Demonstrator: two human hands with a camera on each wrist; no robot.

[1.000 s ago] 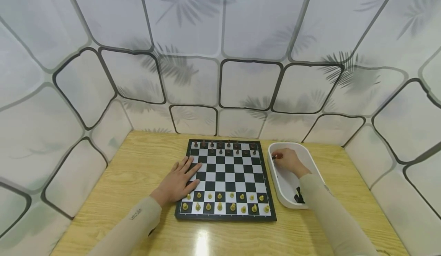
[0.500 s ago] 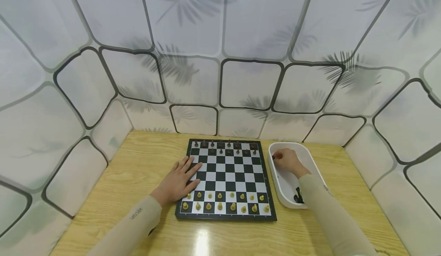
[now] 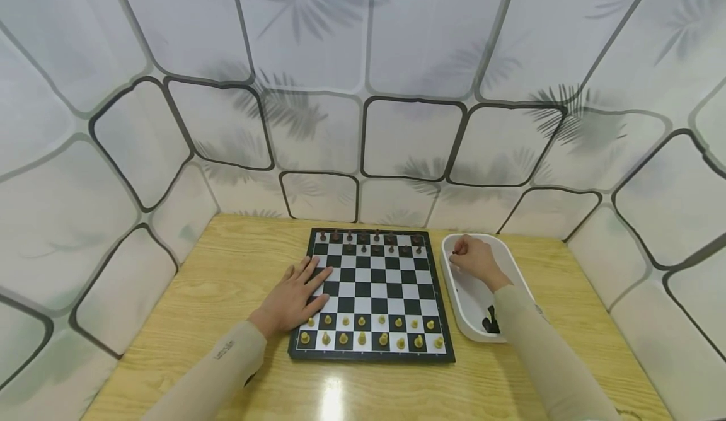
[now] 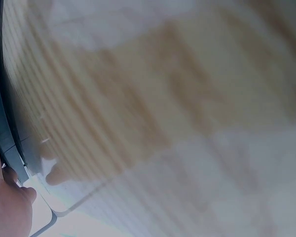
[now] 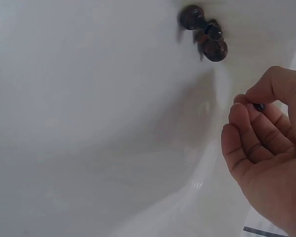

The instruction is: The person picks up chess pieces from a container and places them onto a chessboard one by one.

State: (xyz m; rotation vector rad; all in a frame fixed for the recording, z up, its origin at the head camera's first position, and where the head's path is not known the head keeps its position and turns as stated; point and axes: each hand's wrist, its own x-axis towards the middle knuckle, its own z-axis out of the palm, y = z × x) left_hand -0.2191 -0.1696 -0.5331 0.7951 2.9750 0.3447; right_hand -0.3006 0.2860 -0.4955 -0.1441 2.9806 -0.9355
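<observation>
My left hand (image 3: pixel 292 298) rests with spread fingers on the left edge of a black-and-white chessboard (image 3: pixel 377 276). Its thumb lies close to the row of yellow pawns. Over the far end of a white plastic tray (image 3: pixel 469 295), my right hand (image 3: pixel 475 262) pinches a small dark chess piece (image 5: pixel 258 106) between thumb and index finger. Most of that piece is hidden by the fingers. Inside the tray, the right wrist view shows dark brown chess pieces (image 5: pixel 204 32) lying close together near the wall.
Two rows of yellow pieces (image 3: pixel 362 339) stand along the board's near side. Dark red-brown pieces (image 3: pixel 363 239) line the far side. Black objects (image 3: pixel 491 321) lie at the tray's near end. A patterned wall (image 3: pixel 397 200) closes off the wooden table (image 3: pixel 227 263) behind.
My right hand has shifted slightly at the tray's far left, its fingers now turned up around the dark piece, which shows less than before. My left hand has stayed still.
</observation>
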